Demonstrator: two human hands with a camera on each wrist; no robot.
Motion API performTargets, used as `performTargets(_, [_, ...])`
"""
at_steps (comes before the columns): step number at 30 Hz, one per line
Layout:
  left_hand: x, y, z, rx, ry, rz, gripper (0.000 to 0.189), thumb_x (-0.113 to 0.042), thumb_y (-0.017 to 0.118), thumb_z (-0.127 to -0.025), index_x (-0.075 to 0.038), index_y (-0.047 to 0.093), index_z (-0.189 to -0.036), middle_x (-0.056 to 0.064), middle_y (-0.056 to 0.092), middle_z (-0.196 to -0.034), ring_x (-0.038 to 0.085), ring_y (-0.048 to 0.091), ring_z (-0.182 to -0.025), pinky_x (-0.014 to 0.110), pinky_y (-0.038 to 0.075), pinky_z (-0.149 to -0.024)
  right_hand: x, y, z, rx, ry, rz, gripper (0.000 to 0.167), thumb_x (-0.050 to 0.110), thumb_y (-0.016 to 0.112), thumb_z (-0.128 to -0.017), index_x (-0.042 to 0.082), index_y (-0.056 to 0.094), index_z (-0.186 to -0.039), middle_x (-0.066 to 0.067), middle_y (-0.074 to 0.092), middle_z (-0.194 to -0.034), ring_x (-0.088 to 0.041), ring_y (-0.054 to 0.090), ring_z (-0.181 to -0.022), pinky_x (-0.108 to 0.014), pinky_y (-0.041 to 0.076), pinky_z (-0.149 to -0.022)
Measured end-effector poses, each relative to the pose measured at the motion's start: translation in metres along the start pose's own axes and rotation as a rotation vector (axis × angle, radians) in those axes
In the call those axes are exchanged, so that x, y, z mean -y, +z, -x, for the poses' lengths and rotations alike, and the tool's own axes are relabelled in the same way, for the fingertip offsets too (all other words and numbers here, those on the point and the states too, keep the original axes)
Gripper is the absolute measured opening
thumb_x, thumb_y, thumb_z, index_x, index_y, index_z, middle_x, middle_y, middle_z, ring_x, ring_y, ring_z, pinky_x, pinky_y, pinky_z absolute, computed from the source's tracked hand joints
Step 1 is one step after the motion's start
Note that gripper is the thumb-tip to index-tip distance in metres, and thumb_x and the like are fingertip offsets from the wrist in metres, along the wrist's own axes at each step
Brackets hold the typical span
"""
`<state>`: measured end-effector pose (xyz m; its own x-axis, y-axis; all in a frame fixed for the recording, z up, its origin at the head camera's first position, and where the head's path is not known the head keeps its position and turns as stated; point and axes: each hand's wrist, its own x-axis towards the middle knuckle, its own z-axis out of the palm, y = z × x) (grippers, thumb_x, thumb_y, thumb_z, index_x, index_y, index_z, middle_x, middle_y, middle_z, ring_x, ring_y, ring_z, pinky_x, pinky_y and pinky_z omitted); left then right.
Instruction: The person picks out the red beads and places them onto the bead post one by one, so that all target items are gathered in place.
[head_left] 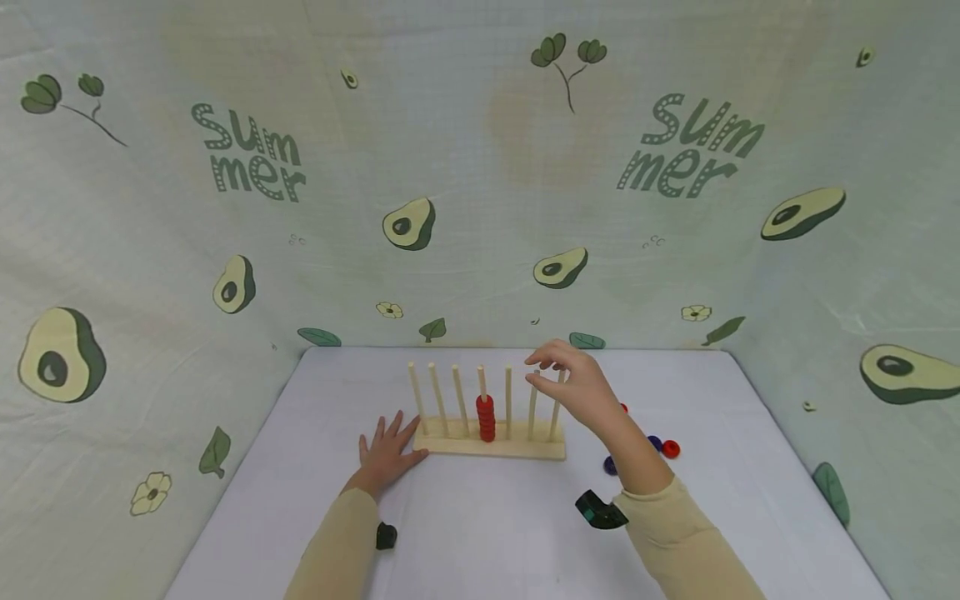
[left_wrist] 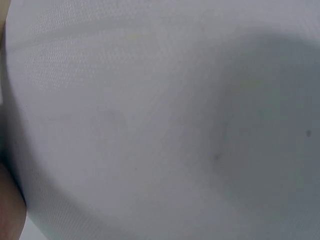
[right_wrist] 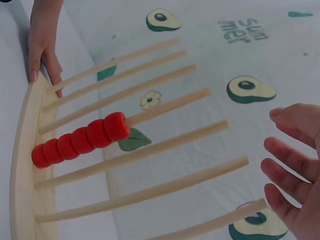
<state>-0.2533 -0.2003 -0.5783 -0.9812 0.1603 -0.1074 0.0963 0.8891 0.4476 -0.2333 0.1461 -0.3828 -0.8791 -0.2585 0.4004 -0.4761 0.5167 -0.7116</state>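
A wooden peg rack (head_left: 517, 449) stands upright on the table, with several pegs in a row. Red beads (head_left: 486, 419) are stacked on its middle peg; the other pegs carry none. My left hand (head_left: 386, 457) lies flat with spread fingers at the rack's left end, thumb and fingertips against the base. Above the pegs at the right end hovers my right hand (head_left: 576, 385), its thumb apart from its bent fingers and nothing between them. In the right wrist view, that hand (right_wrist: 300, 170) is beside the peg tips. The left wrist view shows mostly blurred white cloth (left_wrist: 125, 125).
Right of the rack, partly behind the right forearm, lie loose beads: a red one (head_left: 671, 449), a blue one (head_left: 655, 442), a dark blue one (head_left: 611, 466) and a partly hidden red one (head_left: 624, 408). An avocado-printed cloth (head_left: 480, 283) encloses the white table (head_left: 480, 525).
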Motion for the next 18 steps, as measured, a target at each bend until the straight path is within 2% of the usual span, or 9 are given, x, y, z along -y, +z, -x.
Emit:
performTargets(8, [0.001, 0.002, -0.001, 0.009, -0.007, -0.028, 0.077, -0.056, 0.059, -0.09, -0.018, 0.036, -0.152, 0.017, 0.018, -0.16, 0.047, 0.002, -0.144, 0.072, -0.005, -0.105, -0.013, -0.011, 0.012, -0.044, 0.05, 0.027, 0.018, 0.016, 0.075, -0.088, 0.011, 0.071, -0.104, 0.002, 0.064, -0.102, -0.022, 0.059, -0.095, -0.042, 0.048, -0.085])
performTargets(18, [-0.004, -0.004, 0.0, 0.028, -0.017, -0.054, 0.073, -0.052, 0.06, -0.092, -0.018, 0.036, -0.152, 0.017, 0.019, -0.16, 0.047, 0.005, -0.144, 0.073, -0.001, -0.105, -0.028, -0.02, 0.025, -0.097, 0.05, 0.058, 0.017, 0.012, 0.075, -0.087, 0.011, 0.071, -0.103, 0.001, 0.066, -0.106, -0.02, 0.059, -0.095, -0.04, 0.05, -0.082])
